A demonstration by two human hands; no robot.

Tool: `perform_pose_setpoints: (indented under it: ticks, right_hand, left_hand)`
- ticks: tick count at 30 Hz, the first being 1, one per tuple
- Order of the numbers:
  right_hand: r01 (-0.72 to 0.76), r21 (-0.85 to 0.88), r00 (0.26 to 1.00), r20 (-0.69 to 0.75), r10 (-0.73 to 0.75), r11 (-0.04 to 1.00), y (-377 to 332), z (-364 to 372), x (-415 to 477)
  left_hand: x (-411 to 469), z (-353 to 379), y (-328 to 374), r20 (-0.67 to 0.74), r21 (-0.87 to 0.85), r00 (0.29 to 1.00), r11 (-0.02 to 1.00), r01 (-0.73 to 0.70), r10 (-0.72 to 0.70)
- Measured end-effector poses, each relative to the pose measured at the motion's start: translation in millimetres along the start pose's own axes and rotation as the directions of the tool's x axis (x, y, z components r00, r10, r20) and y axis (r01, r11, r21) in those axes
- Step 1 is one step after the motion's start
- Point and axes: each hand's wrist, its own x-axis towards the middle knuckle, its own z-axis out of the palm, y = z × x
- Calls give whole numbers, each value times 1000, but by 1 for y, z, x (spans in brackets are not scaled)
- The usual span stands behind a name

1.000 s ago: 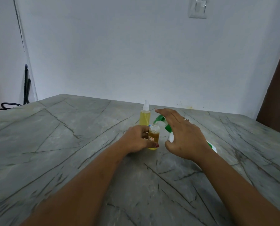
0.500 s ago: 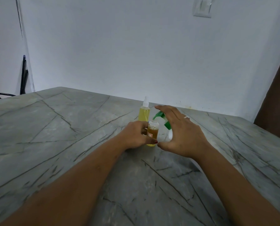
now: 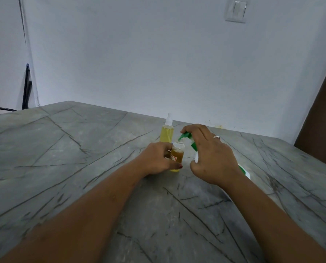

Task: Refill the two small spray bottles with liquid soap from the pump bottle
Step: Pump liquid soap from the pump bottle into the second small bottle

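Observation:
My left hand (image 3: 156, 158) grips a small open-topped bottle (image 3: 177, 155) partly filled with amber liquid, standing on the table. My right hand (image 3: 211, 154) holds the pump bottle, tilted, with fingers curled over its green pump head (image 3: 185, 136); the nozzle sits just above the small bottle's mouth. The pump bottle's white and green body (image 3: 244, 170) shows only behind my right wrist. A second spray bottle (image 3: 167, 130) with yellow liquid and a white spray cap stands upright just behind my left hand.
The grey marble table (image 3: 82, 158) stretches wide to the left and front. Its far edge meets a white wall. A dark chair (image 3: 25, 92) stands beyond the left corner, a brown door (image 3: 321, 120) at the right.
My right hand has closed further over the green pump head, and the view has dropped slightly. Left hand and small bottle stay in place.

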Motion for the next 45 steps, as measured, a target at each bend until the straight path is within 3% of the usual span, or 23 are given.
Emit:
perform_pose_setpoints:
  ticks: [45]
  right_hand:
    - [-38, -38, 999, -2, 38, 999, -9, -3, 2]
  left_hand:
    - [-3, -1, 3, 4, -43, 1000, 999, 12, -12]
